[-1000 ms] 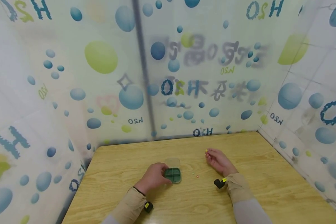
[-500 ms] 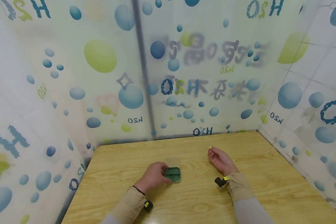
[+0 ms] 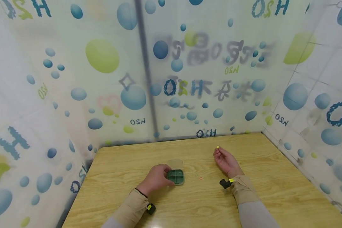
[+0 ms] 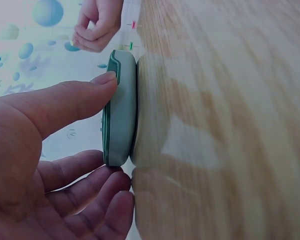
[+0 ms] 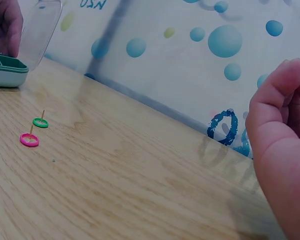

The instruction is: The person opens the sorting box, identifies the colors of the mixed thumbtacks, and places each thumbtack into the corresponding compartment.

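My left hand (image 3: 156,179) holds a green compartment box (image 3: 175,177) by its left side, thumb at the near side and fingers at the far side. The box sits on the table, its clear lid (image 5: 43,30) standing up behind it. Too small to make out is what lies in the compartments. Up and to the right, my right hand (image 3: 225,162) pinches a small yellow thumbtack (image 3: 218,147) at the fingertips, clear of the tabletop. Between the hands, a green thumbtack (image 5: 40,123) and a pink thumbtack (image 5: 29,140) lie points up.
A wooden table (image 3: 199,209) spans the work area. Curtain-like walls (image 3: 216,79) with printed blue and green dots enclose its back and sides. Black wrist cameras sit on the left (image 3: 150,209) and right (image 3: 224,183) forearms.
My right hand has moved a little away and to the right with the yellow thumbtack. The left hand and the box have stayed in place, as have the two thumbtacks on the table.
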`<state>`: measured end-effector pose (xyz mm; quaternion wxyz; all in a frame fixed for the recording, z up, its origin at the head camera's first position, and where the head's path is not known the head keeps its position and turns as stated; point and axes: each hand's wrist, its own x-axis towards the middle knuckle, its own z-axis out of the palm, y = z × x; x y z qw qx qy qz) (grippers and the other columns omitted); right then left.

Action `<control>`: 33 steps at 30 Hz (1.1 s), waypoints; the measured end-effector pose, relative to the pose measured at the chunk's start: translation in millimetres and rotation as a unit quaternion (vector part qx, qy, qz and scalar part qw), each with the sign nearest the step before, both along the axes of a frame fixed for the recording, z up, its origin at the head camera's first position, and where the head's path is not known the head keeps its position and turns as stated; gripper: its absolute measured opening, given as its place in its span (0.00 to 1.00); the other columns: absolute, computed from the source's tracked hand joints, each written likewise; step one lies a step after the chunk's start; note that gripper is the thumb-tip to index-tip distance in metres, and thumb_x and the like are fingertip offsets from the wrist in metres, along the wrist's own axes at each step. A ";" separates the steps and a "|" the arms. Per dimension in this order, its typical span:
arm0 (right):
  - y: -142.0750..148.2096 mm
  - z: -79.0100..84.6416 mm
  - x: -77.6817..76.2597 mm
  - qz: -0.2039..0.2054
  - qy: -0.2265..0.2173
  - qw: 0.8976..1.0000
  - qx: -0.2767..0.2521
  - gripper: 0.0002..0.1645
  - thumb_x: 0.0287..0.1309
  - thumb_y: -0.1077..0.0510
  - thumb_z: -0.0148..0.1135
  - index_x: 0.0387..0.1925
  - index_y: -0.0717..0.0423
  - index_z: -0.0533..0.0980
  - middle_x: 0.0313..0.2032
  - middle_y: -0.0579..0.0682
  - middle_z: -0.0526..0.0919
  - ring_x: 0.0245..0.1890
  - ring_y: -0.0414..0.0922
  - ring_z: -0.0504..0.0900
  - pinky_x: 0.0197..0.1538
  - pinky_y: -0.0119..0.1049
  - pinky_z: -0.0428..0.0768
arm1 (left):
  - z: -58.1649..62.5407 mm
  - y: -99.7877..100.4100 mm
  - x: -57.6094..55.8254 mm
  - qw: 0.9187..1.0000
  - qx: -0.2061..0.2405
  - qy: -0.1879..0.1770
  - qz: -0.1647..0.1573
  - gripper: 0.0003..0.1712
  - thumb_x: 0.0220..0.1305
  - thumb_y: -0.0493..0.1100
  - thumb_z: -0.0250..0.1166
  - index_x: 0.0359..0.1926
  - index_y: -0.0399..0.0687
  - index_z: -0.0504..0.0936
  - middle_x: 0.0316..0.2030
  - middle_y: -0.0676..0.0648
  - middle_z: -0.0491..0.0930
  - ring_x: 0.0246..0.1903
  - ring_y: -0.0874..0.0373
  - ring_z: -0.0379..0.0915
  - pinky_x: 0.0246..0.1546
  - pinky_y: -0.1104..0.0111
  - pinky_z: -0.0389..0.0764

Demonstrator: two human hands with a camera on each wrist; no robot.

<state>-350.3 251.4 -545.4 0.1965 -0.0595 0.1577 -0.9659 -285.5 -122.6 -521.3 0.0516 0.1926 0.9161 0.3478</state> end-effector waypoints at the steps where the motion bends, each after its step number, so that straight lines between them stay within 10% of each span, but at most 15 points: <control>1: -0.2 -0.2 -0.1 -0.003 0.005 1.000 0.002 0.18 0.86 0.63 0.36 0.45 0.64 0.74 0.40 0.54 0.80 0.39 0.42 0.79 0.45 0.27 0.82 | 0.3 -0.1 0.1 1.000 0.001 0.000 -0.001 0.35 0.47 0.45 0.88 0.55 0.38 0.85 0.46 0.45 0.87 0.42 0.55 0.83 0.42 0.62 0.85; 11: -7.8 10.8 3.6 -0.043 0.068 0.990 0.117 0.22 0.85 0.66 0.38 0.41 0.62 0.80 0.38 0.53 0.85 0.38 0.41 0.84 0.43 0.26 0.85 | -3.2 -1.0 -1.7 1.000 -0.004 0.003 -0.001 0.34 0.47 0.47 0.88 0.55 0.40 0.86 0.47 0.45 0.87 0.43 0.55 0.83 0.43 0.61 0.85; 17: -19.1 29.1 7.4 -0.067 0.128 0.966 0.215 0.18 0.85 0.66 0.41 0.44 0.58 0.78 0.40 0.50 0.83 0.39 0.39 0.82 0.43 0.24 0.83 | -3.3 -0.6 -0.5 1.000 -0.006 0.007 -0.002 0.35 0.47 0.48 0.88 0.55 0.41 0.86 0.47 0.45 0.87 0.43 0.54 0.82 0.43 0.60 0.84; 23: -34.9 42.7 9.1 -0.089 0.169 0.888 0.418 0.11 0.82 0.62 0.52 0.42 0.53 0.80 0.36 0.45 0.83 0.35 0.35 0.82 0.40 0.25 0.84 | -1.6 -0.6 0.7 1.000 -0.005 0.002 -0.001 0.35 0.47 0.48 0.87 0.56 0.40 0.86 0.47 0.45 0.86 0.43 0.54 0.82 0.44 0.59 0.84; 33: -66.7 49.4 13.1 -0.089 0.249 0.759 0.595 0.12 0.79 0.64 0.57 0.46 0.74 0.76 0.35 0.51 0.82 0.34 0.40 0.82 0.41 0.29 0.86 | -1.0 -0.9 0.1 1.000 -0.005 0.004 -0.004 0.35 0.48 0.48 0.87 0.56 0.41 0.86 0.48 0.45 0.87 0.44 0.54 0.82 0.45 0.58 0.84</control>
